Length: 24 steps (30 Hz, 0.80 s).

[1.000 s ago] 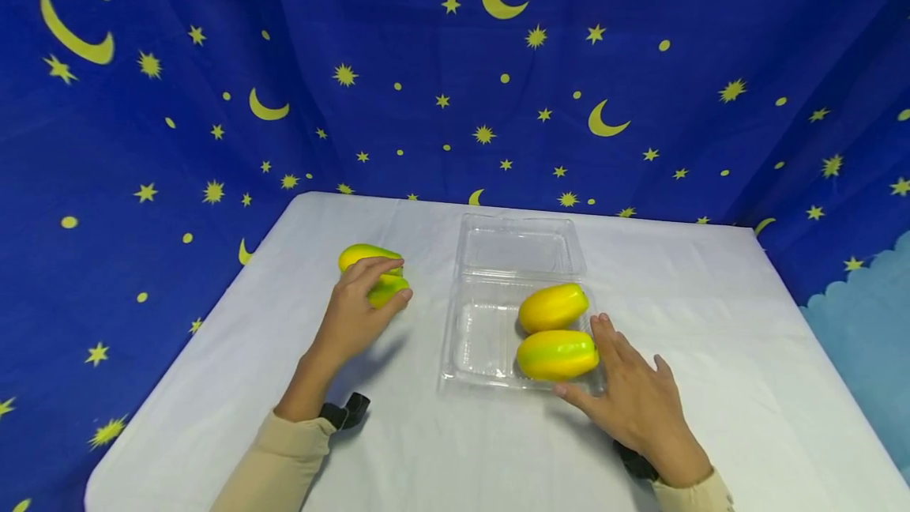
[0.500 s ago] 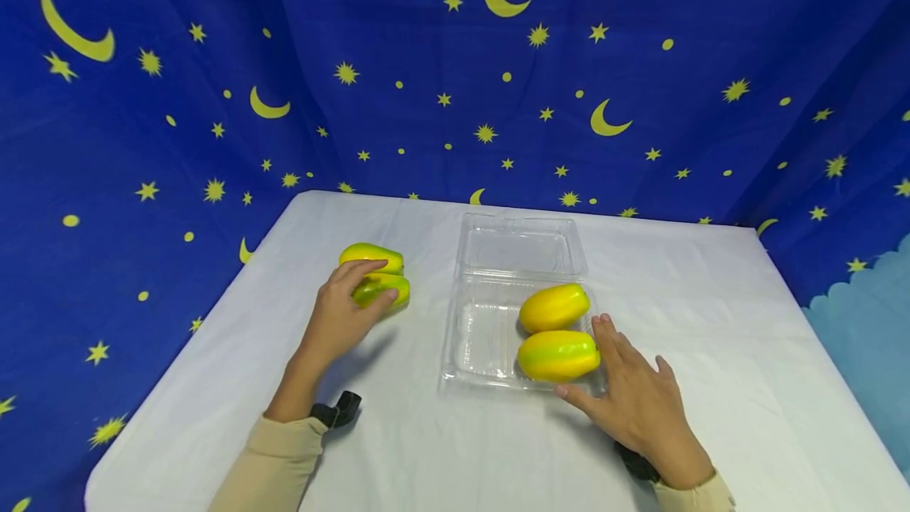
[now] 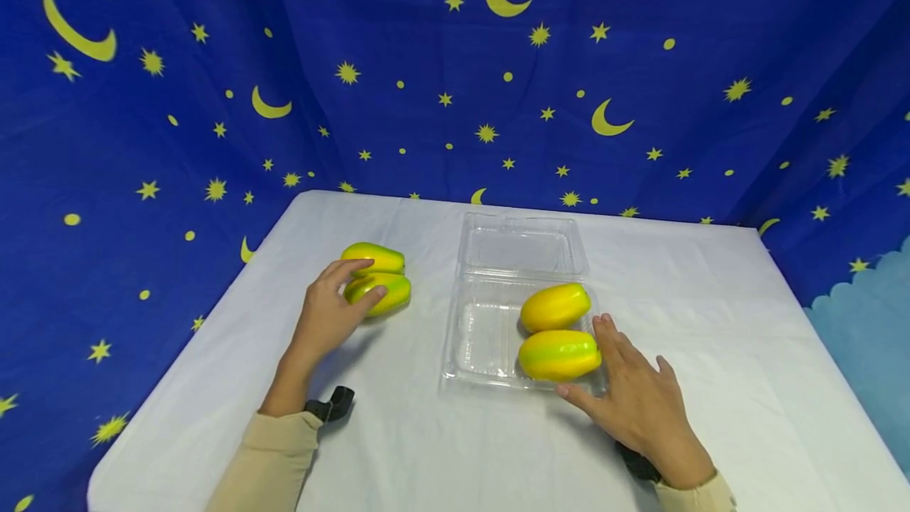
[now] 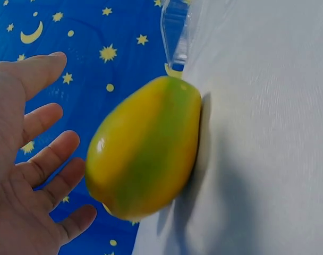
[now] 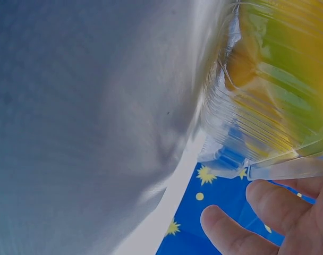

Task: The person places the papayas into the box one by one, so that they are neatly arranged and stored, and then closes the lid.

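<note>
Two yellow-green papayas lie side by side on the table at the left, a far papaya (image 3: 377, 256) and a near papaya (image 3: 389, 295). My left hand (image 3: 325, 322) is spread over their left ends, partly covering both; the left wrist view shows a gap between its palm and a papaya (image 4: 145, 149). Two more papayas, one farther (image 3: 554, 307) and one nearer (image 3: 559, 355), fill the right half of a clear plastic clamshell container (image 3: 479, 338). Along that container's right edge my right hand (image 3: 636, 393) rests with fairly straight fingers, fingertips (image 5: 262, 194) right at the rim.
The container's lid (image 3: 522, 250) lies folded back, away from me. A white cloth covers the table (image 3: 711, 322), and a blue curtain (image 3: 398, 30) with moons and stars hangs behind and at the sides. Each wrist wears a black strap (image 3: 330, 404).
My left hand has drawn back left and toward me from the two left papayas, showing more of the near one. My right hand and the container have stayed put.
</note>
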{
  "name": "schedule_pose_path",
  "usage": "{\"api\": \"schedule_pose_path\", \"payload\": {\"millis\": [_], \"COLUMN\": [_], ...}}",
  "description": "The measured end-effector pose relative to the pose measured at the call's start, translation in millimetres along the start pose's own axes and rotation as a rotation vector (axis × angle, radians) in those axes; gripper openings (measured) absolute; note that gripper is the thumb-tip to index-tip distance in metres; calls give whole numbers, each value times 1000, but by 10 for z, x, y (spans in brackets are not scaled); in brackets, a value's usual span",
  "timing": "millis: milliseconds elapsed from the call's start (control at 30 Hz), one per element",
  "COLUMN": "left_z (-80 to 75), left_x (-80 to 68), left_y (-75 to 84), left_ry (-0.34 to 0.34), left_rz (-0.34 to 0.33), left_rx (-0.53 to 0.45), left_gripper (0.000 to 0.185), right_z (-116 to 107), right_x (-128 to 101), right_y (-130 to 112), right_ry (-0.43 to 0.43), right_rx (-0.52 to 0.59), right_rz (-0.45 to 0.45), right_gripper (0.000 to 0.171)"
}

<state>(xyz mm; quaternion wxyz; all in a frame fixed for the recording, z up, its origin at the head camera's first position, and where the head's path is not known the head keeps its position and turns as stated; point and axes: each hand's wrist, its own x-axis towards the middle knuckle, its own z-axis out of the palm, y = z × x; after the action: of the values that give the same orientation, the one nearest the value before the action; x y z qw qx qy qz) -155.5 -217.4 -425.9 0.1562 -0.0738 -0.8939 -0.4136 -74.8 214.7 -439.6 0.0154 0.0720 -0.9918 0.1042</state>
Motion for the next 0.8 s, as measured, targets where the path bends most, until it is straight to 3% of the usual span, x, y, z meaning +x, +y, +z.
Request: {"api": "schedule_pose_path", "payload": {"millis": [567, 800], "left_z": [22, 29], "left_x": [23, 32], "left_y": [-208, -247], "left_ry": [-34, -55], "left_rz": [-131, -155], "left_rx": [-52, -50], "left_gripper": [57, 56], "right_z": [23, 24], "right_x": [1, 3], "right_y": [18, 16], "right_ry": [10, 6], "right_rx": [0, 0], "right_rz": [-8, -3], "right_gripper": [115, 116]}}
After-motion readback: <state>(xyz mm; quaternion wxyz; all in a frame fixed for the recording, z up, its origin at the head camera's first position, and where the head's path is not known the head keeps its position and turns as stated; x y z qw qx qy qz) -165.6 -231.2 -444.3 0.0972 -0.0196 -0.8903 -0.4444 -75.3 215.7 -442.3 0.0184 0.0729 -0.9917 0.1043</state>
